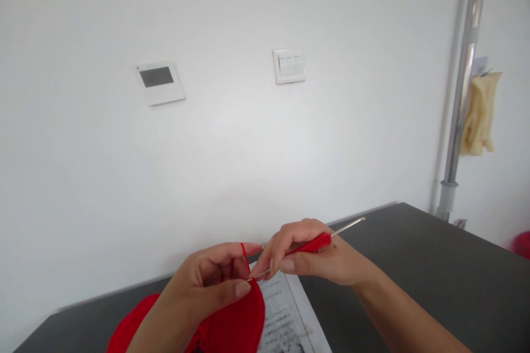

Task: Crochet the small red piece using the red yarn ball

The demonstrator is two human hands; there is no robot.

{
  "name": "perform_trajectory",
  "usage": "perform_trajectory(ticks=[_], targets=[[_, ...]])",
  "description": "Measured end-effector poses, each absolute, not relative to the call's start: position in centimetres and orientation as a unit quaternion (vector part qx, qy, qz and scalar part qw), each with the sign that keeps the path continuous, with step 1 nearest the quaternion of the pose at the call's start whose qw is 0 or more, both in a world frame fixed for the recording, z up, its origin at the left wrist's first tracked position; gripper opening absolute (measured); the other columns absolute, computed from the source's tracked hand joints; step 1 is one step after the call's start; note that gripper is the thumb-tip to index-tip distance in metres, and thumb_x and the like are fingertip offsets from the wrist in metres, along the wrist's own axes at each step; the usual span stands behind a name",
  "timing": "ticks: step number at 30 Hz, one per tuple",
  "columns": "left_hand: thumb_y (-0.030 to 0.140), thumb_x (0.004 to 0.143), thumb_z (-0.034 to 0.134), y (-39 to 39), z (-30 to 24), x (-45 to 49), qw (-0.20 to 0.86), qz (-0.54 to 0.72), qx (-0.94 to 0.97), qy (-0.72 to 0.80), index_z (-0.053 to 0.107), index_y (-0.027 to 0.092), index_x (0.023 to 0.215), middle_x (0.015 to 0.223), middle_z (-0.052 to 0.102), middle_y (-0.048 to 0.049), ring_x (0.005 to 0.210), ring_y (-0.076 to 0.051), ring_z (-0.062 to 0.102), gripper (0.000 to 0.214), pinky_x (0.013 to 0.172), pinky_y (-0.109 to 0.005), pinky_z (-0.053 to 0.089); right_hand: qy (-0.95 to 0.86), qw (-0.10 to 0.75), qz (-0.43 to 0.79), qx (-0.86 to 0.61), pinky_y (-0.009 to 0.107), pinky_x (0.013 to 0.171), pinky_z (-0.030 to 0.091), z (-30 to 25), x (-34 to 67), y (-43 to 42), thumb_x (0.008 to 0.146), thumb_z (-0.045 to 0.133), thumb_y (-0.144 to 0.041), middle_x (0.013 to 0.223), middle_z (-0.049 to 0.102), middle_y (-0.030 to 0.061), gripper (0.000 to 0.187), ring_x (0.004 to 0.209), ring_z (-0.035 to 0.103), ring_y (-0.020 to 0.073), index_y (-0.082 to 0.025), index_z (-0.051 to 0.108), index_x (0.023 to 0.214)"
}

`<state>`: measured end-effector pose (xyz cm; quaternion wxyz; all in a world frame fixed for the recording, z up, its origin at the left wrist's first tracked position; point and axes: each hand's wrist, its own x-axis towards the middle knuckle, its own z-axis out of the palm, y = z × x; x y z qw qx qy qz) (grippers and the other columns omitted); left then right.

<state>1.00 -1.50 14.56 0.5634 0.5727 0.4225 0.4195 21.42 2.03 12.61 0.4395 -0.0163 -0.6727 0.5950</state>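
Wall panel (159, 81): white with a dark screen, fixed to the white wall at upper left
Left hand (207, 287): fingers curled closed, thumb and forefinger pinching the top edge of the red crochet piece, thumbnail facing the camera
Red crochet piece (234, 325): rounded red fabric hanging below the left hand, over the near edge of the table, its right edge overlapping the printed sheet
Red yarn (244, 255): a thin strand rising from the work and running over the left forefinger
Printed sheet (285, 314): white paper with dark print, lying flat on the table under both hands
Light switch (289, 65): white plate on the wall, right of the panel
Crochet hook (312, 244): red handle with a metal shaft, tilted, its tip at the pinched edge beside the left thumb, the other metal end sticking out up and right
Right hand (318, 259): closed on the hook's red handle, thumb underneath, fingers on top
Table (414, 270): dark grey top
Metal pole (461, 94): upright at the table's far right corner
Cream gloves (480, 116): hanging just right of the pole
Red object (522, 244): blurred at the right edge, cannot tell what it is
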Motion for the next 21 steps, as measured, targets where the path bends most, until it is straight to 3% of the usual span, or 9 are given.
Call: perform_trajectory(ticks=[4, 9, 14, 18, 21], targets=[[0.029, 0.061, 0.078, -1.3, 14.3, 0.9, 0.558, 0.390, 0.599, 0.422, 0.076, 0.023, 0.094, 0.062, 0.059, 0.0014, 0.056, -0.010, 0.050, 0.033, 0.052, -0.020, 0.038, -0.713, 0.397, 0.578, -0.032, 0.033, 0.083, 0.053, 12.6, 22.0, 2.2, 0.083, 0.063, -0.014, 0.094, 0.072, 0.0115, 0.007, 0.089, 0.068, 0.0171, -0.010, 0.069, 0.086], [0.027, 0.064, 0.076, -0.9, 14.0, 0.9, 0.518, 0.376, 0.630, 0.440, 0.076, 0.022, 0.094, 0.061, 0.058, 0.0024, 0.056, -0.010, 0.049, 0.031, 0.052, -0.021, 0.037, -0.803, 0.367, 0.461, -0.088, 0.030, 0.079, 0.053, 12.9, 22.6, 2.0, 0.086, 0.059, -0.014, 0.098, 0.071, 0.0134, 0.013, 0.092, 0.068, 0.0182, -0.009, 0.069, 0.093], [0.029, 0.067, 0.072, -0.1, 13.6, 0.8, 0.445, 0.333, 0.694, 0.458, 0.075, 0.022, 0.093, 0.065, 0.062, 0.0008, 0.060, -0.013, 0.052, 0.028, 0.056, -0.023, 0.041, -0.860, 0.341, 0.359, -0.127, 0.024, 0.075, 0.051, 13.6, 22.8, 1.4, 0.085, 0.056, -0.009, 0.093, 0.071, 0.0084, 0.015, 0.085, 0.067, 0.0145, -0.011, 0.068, 0.094], [0.029, 0.071, 0.065, 0.4, 13.6, 0.9, 0.387, 0.307, 0.728, 0.475, 0.073, 0.019, 0.081, 0.068, 0.065, -0.0018, 0.064, -0.017, 0.057, 0.017, 0.060, -0.026, 0.045, -0.890, 0.329, 0.281, -0.142, 0.021, 0.074, 0.049, 13.8, 22.4, 1.3, 0.085, 0.053, -0.006, 0.088, 0.069, 0.0051, 0.018, 0.080, 0.063, 0.0121, -0.013, 0.067, 0.093], [0.028, 0.073, 0.062, 0.5, 13.6, 1.1, 0.349, 0.309, 0.737, 0.489, 0.072, 0.018, 0.090, 0.073, 0.069, -0.0042, 0.071, -0.020, 0.061, 0.023, 0.065, -0.029, 0.047, -0.906, 0.324, 0.235, -0.140, 0.021, 0.076, 0.048, 13.5, 22.1, 1.4, 0.088, 0.050, -0.008, 0.091, 0.068, 0.0058, 0.018, 0.081, 0.062, 0.0120, -0.013, 0.065, 0.095]])
